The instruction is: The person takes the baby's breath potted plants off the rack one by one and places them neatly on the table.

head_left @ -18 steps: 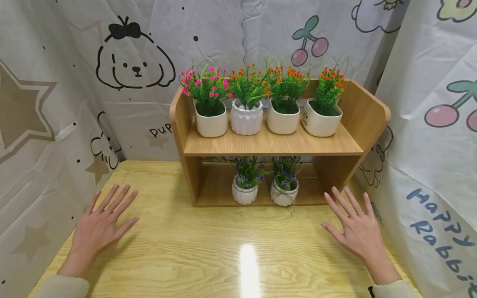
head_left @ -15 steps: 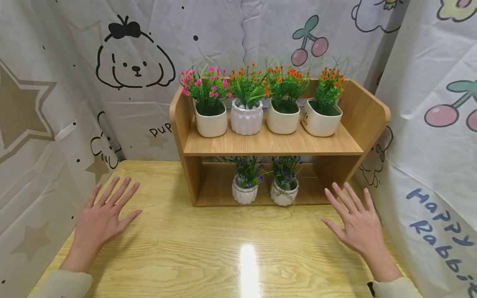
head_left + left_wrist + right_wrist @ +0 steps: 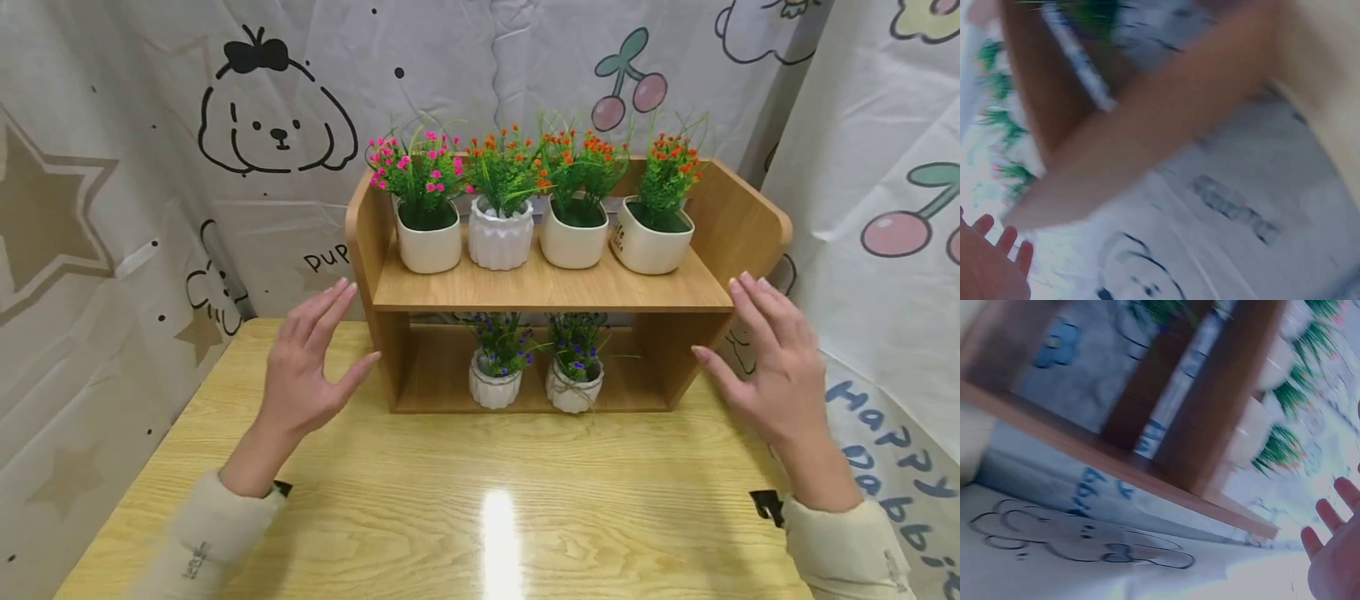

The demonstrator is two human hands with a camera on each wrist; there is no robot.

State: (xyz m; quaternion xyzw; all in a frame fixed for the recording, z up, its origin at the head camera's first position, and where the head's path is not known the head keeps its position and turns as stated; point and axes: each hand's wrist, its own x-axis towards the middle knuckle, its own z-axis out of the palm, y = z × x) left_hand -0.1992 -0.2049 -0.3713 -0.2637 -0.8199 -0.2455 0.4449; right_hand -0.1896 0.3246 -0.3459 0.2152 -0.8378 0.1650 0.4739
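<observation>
A two-tier wooden shelf (image 3: pixel 551 296) stands on the table, with my hands at its two ends. My left hand (image 3: pixel 303 367) is raised by the left side panel, fingers nearly straight and thumb apart, thumb tip right at the panel in the head view. By the right side panel, my right hand (image 3: pixel 780 371) has the same shape, its fingertips overlapping the panel edge. Neither hand holds anything. Blurred in the left wrist view, the shelf side (image 3: pixel 1129 131) lies beyond the left fingers (image 3: pixel 1007 239). The right fingers (image 3: pixel 1330 515) show near the shelf end (image 3: pixel 1235 515) in the right wrist view.
On the upper tier sit several potted flowers, including a pink one (image 3: pixel 429 246) and an orange one (image 3: pixel 652 242). Two purple-flowered pots (image 3: pixel 495 383) stand below. Printed curtains (image 3: pixel 285 192) enclose the wooden table (image 3: pixel 420 500) at the back and sides.
Both hands have risen from low over the table and moved forward to the shelf's ends, the left one also shifting right. The shelf and pots keep their places.
</observation>
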